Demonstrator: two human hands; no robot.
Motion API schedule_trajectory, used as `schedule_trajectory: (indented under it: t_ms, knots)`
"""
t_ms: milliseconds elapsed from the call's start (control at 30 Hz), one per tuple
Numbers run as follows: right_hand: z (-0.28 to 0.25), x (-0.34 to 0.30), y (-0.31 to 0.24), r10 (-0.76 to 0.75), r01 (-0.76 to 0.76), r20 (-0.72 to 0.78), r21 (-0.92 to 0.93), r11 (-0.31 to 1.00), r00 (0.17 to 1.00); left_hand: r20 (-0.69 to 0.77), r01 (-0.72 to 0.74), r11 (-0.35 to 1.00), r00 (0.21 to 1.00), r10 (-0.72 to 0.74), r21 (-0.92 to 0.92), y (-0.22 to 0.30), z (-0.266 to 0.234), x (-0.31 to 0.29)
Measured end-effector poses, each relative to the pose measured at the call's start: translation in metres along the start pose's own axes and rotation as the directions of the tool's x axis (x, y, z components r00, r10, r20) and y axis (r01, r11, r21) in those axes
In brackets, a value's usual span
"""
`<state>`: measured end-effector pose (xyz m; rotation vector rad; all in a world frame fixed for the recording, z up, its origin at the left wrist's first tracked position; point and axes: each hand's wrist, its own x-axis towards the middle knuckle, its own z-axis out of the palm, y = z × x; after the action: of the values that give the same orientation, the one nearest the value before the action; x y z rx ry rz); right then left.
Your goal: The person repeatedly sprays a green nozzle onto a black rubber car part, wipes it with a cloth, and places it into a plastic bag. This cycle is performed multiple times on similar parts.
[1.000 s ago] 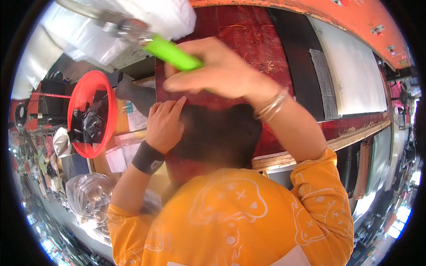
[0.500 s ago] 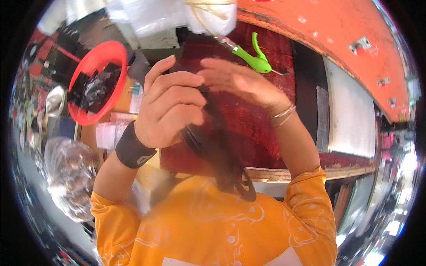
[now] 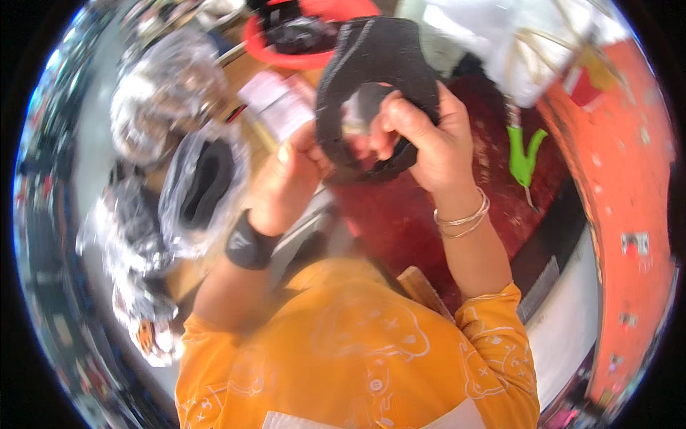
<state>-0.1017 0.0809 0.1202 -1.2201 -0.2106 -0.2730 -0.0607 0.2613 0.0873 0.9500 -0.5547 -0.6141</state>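
Both hands are raised in front of the chest and hold one black pad (image 3: 375,71), a flat dark piece with a round hole through it. The right hand (image 3: 429,139) has its fingers curled tight around the pad's lower right edge, thumb tucked through or beside the hole; thin bangles circle that wrist. The left hand (image 3: 289,179) is closed into a loose fist, pinching the pad's lower left edge between thumb and fingertips. A black wristband (image 3: 250,242) wraps the left wrist. Both forearms rise from orange sleeves (image 3: 357,357) at the near edge.

The pad sits high in the middle of the view, tilted up, and blocks part of a red tray (image 3: 314,39) on the far side, which holds dark items. To the left lie several clear plastic bags (image 3: 196,182), at least one with a black piece inside; the blur makes their contents hard to read. A pale card (image 3: 275,104) lies just beyond the left hand. On the right, a green clip (image 3: 525,154) rests on a dark red surface (image 3: 386,222), below a white bundle (image 3: 514,43). An orange wall (image 3: 629,214) curves down the far right.

Half a second ago both hands were up at the head, working in dark hair, with no pad in them. The red tray stood at the upper left and the green clip higher, near the top centre. The view has since swung left and down.
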Motion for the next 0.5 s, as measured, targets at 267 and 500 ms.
schedule_trajectory:
  t_ms: [267,500]
  knots:
    - [0.075,0.012,0.027,0.132,-0.126,0.251,-0.041,0.991,0.959,-0.374,0.041,0.834,0.905,0.202,0.55,-0.001,-0.032,-0.074]
    - [0.139,0.066,0.111,0.238,-0.263,0.196,0.111,0.959,0.951,-0.439,0.279,0.575,0.885,0.158,0.769,0.016,-0.165,-0.153]
